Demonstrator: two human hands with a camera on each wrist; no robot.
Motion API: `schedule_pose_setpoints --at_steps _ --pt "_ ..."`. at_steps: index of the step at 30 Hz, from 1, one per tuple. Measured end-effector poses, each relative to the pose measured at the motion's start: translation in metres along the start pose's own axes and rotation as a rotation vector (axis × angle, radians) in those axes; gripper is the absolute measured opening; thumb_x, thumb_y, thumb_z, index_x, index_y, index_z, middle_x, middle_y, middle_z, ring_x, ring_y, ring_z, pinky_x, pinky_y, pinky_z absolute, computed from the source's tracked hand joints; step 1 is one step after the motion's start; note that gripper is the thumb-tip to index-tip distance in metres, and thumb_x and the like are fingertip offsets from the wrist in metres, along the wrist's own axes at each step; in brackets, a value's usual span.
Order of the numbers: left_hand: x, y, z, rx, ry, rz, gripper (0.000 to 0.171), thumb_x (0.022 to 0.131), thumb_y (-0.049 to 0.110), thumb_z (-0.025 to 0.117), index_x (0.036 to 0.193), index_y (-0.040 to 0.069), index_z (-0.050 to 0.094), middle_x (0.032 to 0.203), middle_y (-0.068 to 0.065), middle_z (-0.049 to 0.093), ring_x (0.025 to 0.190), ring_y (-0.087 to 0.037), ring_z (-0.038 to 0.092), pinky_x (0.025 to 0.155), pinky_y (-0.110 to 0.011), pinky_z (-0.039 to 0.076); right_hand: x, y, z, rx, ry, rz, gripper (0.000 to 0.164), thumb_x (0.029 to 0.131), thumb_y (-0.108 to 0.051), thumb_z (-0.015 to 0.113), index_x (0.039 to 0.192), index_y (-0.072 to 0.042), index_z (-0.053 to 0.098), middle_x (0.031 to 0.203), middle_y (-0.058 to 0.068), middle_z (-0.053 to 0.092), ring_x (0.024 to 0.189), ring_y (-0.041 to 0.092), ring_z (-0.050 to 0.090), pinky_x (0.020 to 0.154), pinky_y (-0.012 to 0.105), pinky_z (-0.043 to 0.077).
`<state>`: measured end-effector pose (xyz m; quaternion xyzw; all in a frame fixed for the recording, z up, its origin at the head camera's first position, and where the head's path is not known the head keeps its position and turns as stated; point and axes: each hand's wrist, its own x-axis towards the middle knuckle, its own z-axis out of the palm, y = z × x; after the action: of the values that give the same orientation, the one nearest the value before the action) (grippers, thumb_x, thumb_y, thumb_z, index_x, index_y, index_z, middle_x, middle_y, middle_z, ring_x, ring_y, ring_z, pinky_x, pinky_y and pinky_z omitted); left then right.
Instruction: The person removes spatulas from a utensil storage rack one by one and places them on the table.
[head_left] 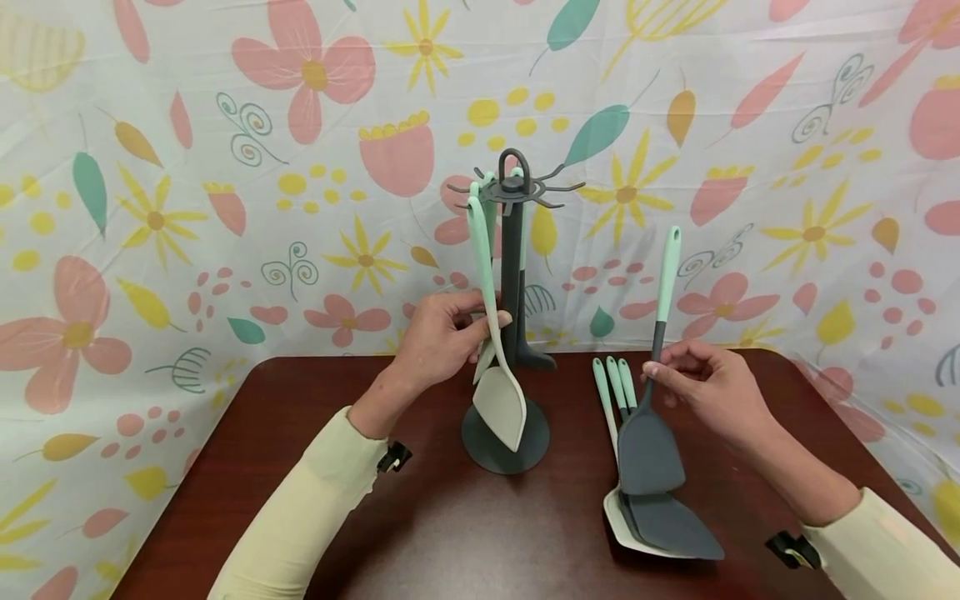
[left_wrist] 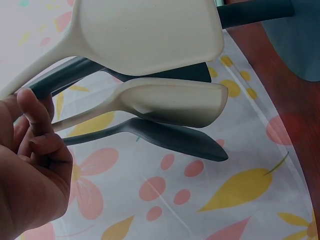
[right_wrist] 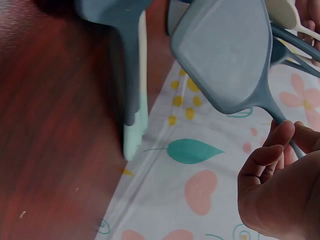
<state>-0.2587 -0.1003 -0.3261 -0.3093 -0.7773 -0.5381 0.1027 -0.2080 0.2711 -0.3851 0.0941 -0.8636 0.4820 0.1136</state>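
Note:
My right hand (head_left: 708,383) pinches the dark shaft of a grey turner (head_left: 651,450) with a mint handle, holding it upright. In the right wrist view its broad blade (right_wrist: 225,55) faces the camera. My left hand (head_left: 446,337) reaches in beside the utensil stand (head_left: 510,275), fingers curled at its dark pole; the exact contact is partly hidden. A cream turner (head_left: 501,407) hangs from the stand, its handle crossing in front of that hand. Behind it in the left wrist view hang a cream scoop-like utensil (left_wrist: 175,102) and a dark utensil (left_wrist: 175,142).
Right of the stand, a cream turner (head_left: 622,533) and dark utensils (head_left: 675,525) lie stacked on the brown table (head_left: 420,533), mint handles pointing back. Hooks (head_left: 551,173) ring the stand's top; its round base (head_left: 480,454) rests on the table. A flowered cloth (head_left: 225,192) hangs behind.

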Motion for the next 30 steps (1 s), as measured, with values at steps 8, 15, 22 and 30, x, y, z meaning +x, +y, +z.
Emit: schedule_pose_setpoints --at_steps 8,15,22,30 --pt "0.001 0.001 0.000 -0.002 0.002 0.002 0.017 0.100 0.022 0.078 0.115 0.015 0.081 0.062 -0.006 0.061 0.052 -0.035 0.058 0.050 -0.037 0.049 -0.004 0.003 -0.001 0.008 -0.013 0.048 0.029 0.100 -0.033 0.077 0.104 -0.006 0.071 0.069 0.009 0.066 0.061 0.029 0.062 0.050 0.036 0.047" --pt "0.001 0.000 0.001 0.005 0.000 0.007 0.018 0.100 0.022 0.078 0.116 0.015 0.081 0.063 -0.004 0.061 0.051 -0.025 0.057 0.050 -0.036 0.049 -0.010 0.010 -0.003 -0.009 -0.027 0.080 0.030 0.100 -0.035 0.077 0.105 -0.006 0.072 0.067 0.009 0.065 0.061 0.027 0.062 0.054 0.037 0.050" --pt "0.000 0.000 0.001 -0.003 -0.001 0.000 0.020 0.100 0.022 0.078 0.118 0.015 0.081 0.064 -0.008 0.062 0.054 -0.040 0.059 0.049 -0.035 0.049 -0.013 0.018 -0.002 -0.030 -0.060 0.107 0.031 0.101 -0.036 0.076 0.104 -0.005 0.072 0.067 0.010 0.066 0.062 0.031 0.065 0.054 0.037 0.049" --pt "0.000 -0.001 0.000 0.007 0.000 0.014 0.016 0.100 0.023 0.078 0.114 0.016 0.081 0.061 -0.005 0.060 0.051 -0.026 0.057 0.049 -0.036 0.048 -0.015 0.025 -0.001 -0.003 -0.095 0.152 0.037 0.102 -0.037 0.075 0.104 0.000 0.072 0.067 0.011 0.066 0.060 0.031 0.063 0.054 0.037 0.049"
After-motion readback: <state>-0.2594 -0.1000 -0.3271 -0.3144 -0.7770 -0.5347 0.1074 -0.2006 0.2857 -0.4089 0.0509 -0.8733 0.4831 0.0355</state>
